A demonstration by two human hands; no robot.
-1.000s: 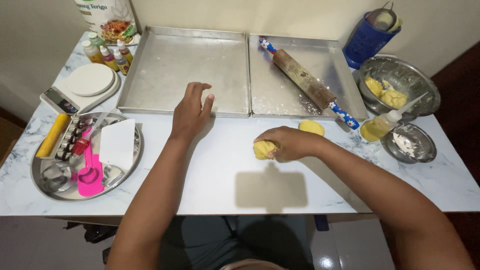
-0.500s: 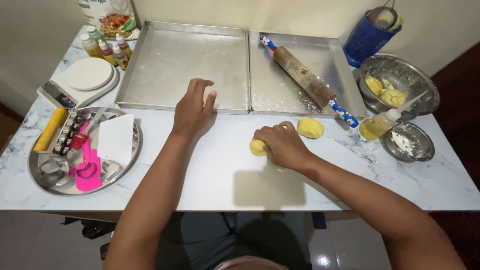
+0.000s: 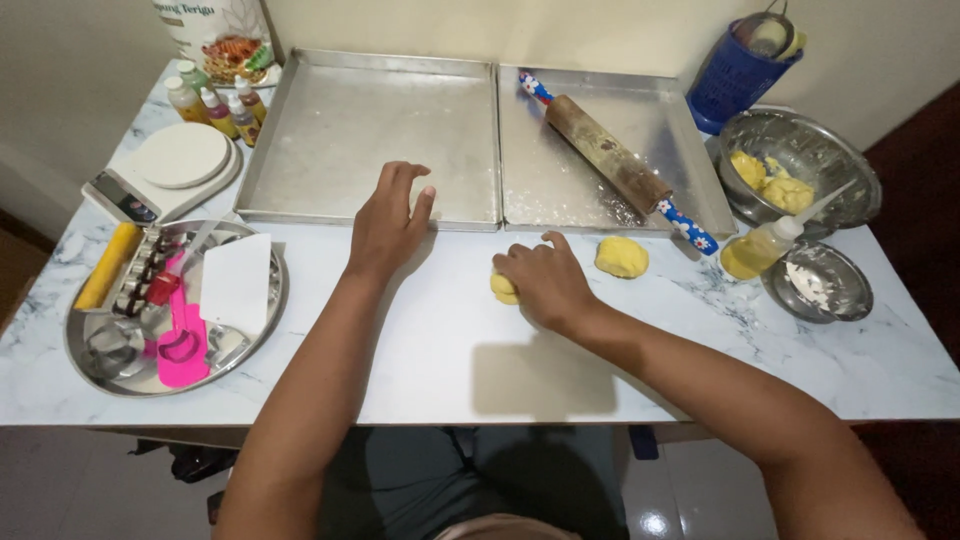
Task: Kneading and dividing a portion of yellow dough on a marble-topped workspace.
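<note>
Right hand (image 3: 545, 285): palm down on the marble table (image 3: 450, 350), fingers curled over a small yellow dough piece (image 3: 503, 288), pressing it against the tabletop; only the dough's left edge shows past the fingers
Left hand (image 3: 385, 222): open and flat, holding nothing, fingertips resting at the front rim of the left baking tray (image 3: 370, 140)
Second dough lump (image 3: 621, 256): lies free on the table just right of the right hand, near the front edge of the right baking tray (image 3: 610, 130)
Rolling pin (image 3: 615, 165): wooden with blue patterned handles, lying diagonally in the right tray, its near handle over the rim
Steel bowl (image 3: 800, 170): at the far right, with more yellow dough inside
Squeeze bottle (image 3: 760, 248): holds yellow liquid, tipped beside a small metal dish (image 3: 818, 282) of white powder
Round tray (image 3: 175, 305): at the left, carries a white scraper, pink cutters and metal moulds
Kitchen scale (image 3: 170, 170): white, behind the round tray, with small coloured bottles (image 3: 215, 100) beyond it
</note>
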